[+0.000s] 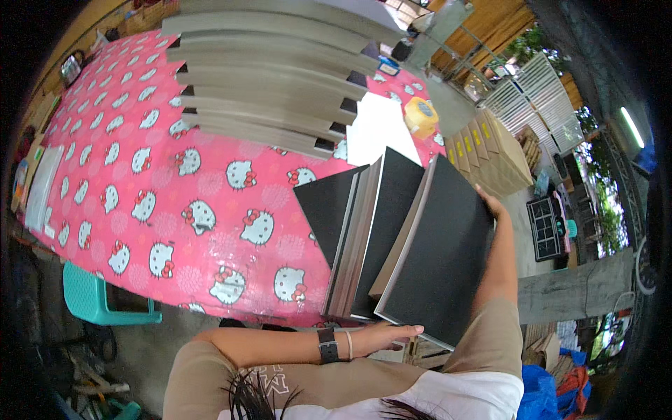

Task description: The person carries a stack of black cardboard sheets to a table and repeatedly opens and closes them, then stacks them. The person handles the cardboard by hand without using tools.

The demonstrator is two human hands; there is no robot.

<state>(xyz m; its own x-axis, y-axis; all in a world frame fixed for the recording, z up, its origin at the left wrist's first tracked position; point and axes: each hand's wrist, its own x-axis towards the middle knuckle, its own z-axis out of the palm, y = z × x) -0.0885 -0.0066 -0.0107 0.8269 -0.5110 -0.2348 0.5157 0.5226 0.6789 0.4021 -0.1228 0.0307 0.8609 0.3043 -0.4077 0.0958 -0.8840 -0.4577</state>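
Observation:
A flat black board [448, 245] with pale edges is tilted between my hands at the table's right front corner. My right hand [493, 204] grips its far right edge. My left hand [383, 337] holds its near edge, the thumb lying along the top and the other fingers partly hidden. Just left of the held board stands a leaning stack of similar black boards [392, 217] whose light edges show. Another black board [325, 203] lies at that stack's left. A watch is on my left wrist.
A pink table cover [203, 210] with cat faces spreads to the left. Rows of long grey strips [273, 77] lie at the back, near a white sheet [381, 129] and a yellow object [420, 117]. Brown wrapped bundles [490, 154] stand to the right; a teal stool [87, 294] is at left.

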